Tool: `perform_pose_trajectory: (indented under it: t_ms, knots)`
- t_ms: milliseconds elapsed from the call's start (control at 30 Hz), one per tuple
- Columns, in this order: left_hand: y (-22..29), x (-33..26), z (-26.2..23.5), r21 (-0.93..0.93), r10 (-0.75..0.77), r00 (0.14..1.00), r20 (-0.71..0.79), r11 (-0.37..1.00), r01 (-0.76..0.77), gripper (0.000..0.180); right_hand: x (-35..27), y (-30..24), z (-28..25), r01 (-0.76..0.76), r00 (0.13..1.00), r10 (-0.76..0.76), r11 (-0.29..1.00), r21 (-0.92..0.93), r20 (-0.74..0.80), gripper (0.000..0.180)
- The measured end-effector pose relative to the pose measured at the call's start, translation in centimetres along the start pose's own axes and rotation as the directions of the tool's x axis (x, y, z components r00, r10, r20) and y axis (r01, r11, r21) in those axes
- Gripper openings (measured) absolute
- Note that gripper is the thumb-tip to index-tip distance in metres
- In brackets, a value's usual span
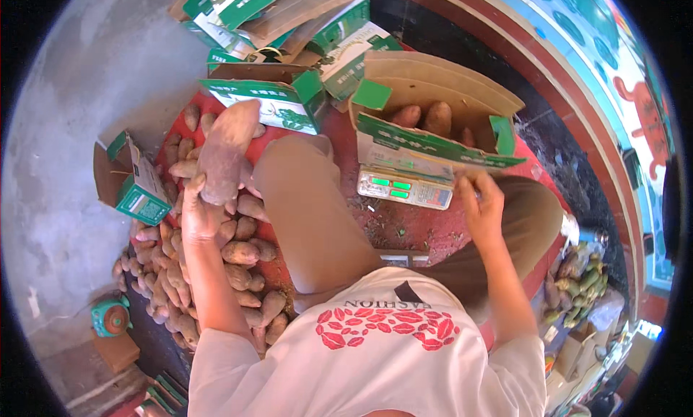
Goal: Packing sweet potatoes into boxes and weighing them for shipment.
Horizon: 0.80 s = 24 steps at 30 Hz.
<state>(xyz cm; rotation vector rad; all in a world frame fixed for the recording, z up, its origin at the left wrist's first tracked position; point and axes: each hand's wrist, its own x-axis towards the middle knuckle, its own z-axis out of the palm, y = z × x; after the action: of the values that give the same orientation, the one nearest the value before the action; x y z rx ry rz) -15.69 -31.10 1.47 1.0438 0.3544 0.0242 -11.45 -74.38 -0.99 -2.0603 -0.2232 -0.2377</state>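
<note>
My left hand [202, 213] is wrapped round the lower end of a large sweet potato [229, 146] and holds it up above the pile. Below it lies a heap of sweet potatoes [240, 253] of many sizes. My right hand [482, 204] is beside the right end of a digital scale [404, 189], its fingers bent and apart, holding nothing I can see. Whether its fingertips touch the scale or the carton is unclear. On the scale sits an open green and white carton [440, 151] with several sweet potatoes [437, 118] inside.
Another open carton [271, 96] stands left of the one on the scale, with more cartons [354, 49] stacked behind. A small carton [133, 182] is by the grey wall. A teal round device [111, 317] sits lower left. Bagged green produce [583, 283] lies at the right.
</note>
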Motion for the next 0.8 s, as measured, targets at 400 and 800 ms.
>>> perform_pose_trajectory:
  t_ms: [400, 800]
  knots:
    - [-5.5, 1.5, 17.9, 0.393, -0.299, 0.758, 0.58, 0.918, 0.062, 0.049, 1.9, -4.6, -1.3, 0.149, 0.932, -0.161, 0.987, 0.061, 0.326, 0.071]
    - [-8.6, 5.6, 18.3, 0.68, 0.188, 0.732, 0.655, 0.277, -0.679, 0.046, 4.0, 1.0, -4.6, -0.048, 0.992, 0.045, 0.999, -0.02, -0.115, 0.061]
